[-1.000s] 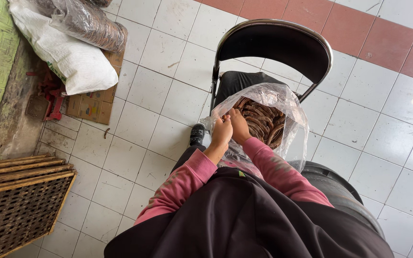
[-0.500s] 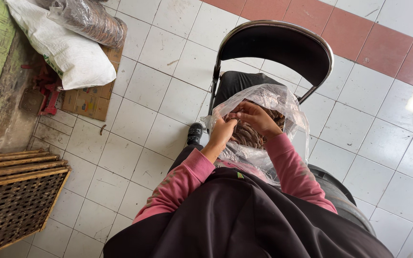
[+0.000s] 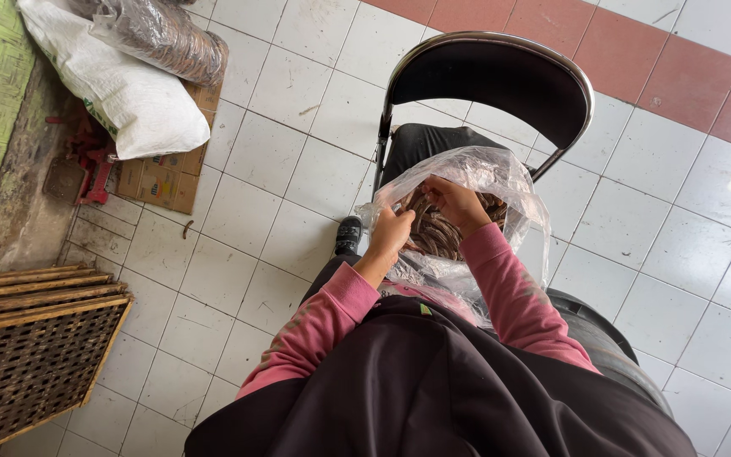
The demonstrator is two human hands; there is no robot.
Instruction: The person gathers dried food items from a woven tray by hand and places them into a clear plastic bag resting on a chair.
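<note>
A crumpled clear plastic bag [image 3: 501,182] filled with thin brown strips [image 3: 437,233] rests on the seat of a black folding chair with a chrome tube frame [image 3: 501,80], directly in front of the person and between the two pink sleeves. The left hand [image 3: 392,230] grips the near-left edge of the bag's mouth, its fingers curled onto the plastic. The right hand [image 3: 458,201] is bent over the opening from above, fingers closed and pinching the plastic at the top of the mouth; whether it also touches the strips beneath cannot be told. The strips lie just under and between both hands, too many and too bundled to count. There is one bag on the chair and one chair. At the upper left, well apart from the hands, lie one white woven sack [image 3: 124,97] and one second clear bag of brown contents [image 3: 162,34] resting on top of it, with flattened cardboard [image 3: 162,182] beneath. One dark woven bamboo tray with a wooden frame [image 3: 31,355] sits on the white tiled floor [image 3: 247,211] at the lower left.
</note>
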